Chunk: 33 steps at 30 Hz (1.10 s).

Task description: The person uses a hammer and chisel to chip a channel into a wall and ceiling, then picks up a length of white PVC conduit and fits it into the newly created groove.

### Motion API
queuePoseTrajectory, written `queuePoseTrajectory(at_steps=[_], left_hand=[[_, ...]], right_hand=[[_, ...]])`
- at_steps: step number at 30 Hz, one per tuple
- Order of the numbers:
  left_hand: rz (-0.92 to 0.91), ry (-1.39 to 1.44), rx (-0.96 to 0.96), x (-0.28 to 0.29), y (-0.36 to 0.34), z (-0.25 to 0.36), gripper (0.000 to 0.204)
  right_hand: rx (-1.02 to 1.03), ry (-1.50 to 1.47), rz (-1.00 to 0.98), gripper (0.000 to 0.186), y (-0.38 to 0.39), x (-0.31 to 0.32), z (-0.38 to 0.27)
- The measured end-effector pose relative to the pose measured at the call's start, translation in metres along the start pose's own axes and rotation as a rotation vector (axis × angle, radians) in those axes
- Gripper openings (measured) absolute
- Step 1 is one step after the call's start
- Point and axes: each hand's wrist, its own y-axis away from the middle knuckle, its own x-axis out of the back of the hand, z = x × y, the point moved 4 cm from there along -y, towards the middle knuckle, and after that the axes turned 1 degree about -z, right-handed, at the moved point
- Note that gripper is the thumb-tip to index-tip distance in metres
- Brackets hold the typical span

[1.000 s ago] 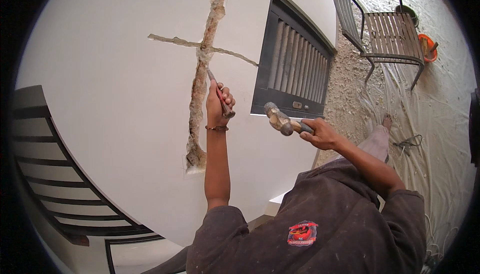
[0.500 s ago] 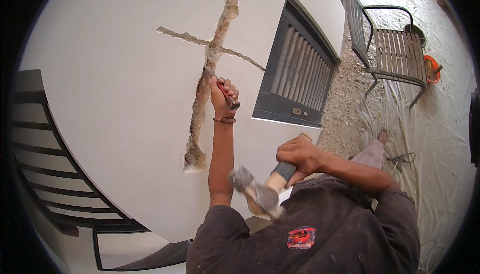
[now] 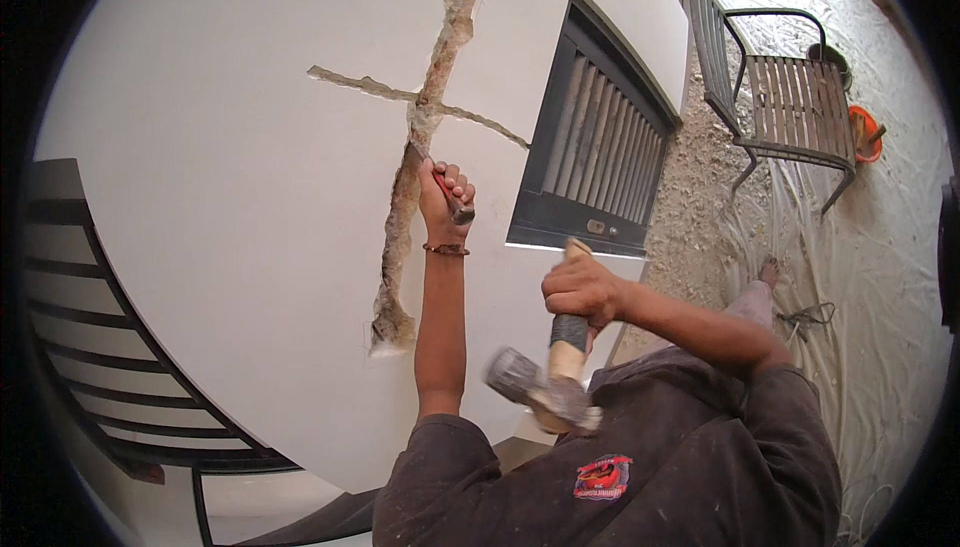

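My left hand [image 3: 446, 197] is wrapped round a red-handled chisel [image 3: 441, 185], its tip against a rough channel [image 3: 402, 217] cut into the white wall [image 3: 240, 177]. The chisel's dark butt end sticks out below my fist. Closed round the tape-wrapped wooden handle of a hammer [image 3: 541, 387] is my right hand [image 3: 585, 295]. The hammer's grey metal head, slightly blurred, hangs below that hand in front of my dark shirt, apart from the chisel. A narrower groove [image 3: 365, 85] crosses the channel above my left hand.
A dark-framed louvred panel [image 3: 595, 137] is set in the wall at right. Rubble [image 3: 685, 207] lies along the wall's foot. Beyond stand a slatted metal chair [image 3: 800, 107] and an orange bucket [image 3: 866, 135] on plastic sheeting [image 3: 880, 247]. Black railings [image 3: 120, 322] are at left.
The hammer has swung slightly to the right, its handle now more upright. My right hand has risen a little. My left hand keeps the chisel at nearly the same spot in the channel.
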Motion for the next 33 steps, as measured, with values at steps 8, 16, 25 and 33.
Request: queuePoseTrajectory(at_steps=[8, 16, 25, 33], left_hand=[[0.133, -0.348, -0.071, 0.018, 0.001, -0.018, 0.031], [0.155, -0.092, -0.003, -0.024, 0.004, -0.046, 0.026], [0.192, 0.015, -0.025, -0.04, -0.02, -0.04, 0.027], [0.168, 0.043, -0.008, -0.041, -0.03, -0.036, 0.027]], right_hand=[[-0.809, 0.077, -0.053, 0.045, 0.047, 0.013, 0.027], [-0.766, -0.149, 0.385, 0.044, 0.078, 0.05, 0.005], [-0.799, -0.452, 1.006, 0.05, 0.118, 0.054, 0.028], [-0.449, -0.641, 1.424, 0.056, 0.112, 0.074, 0.02]])
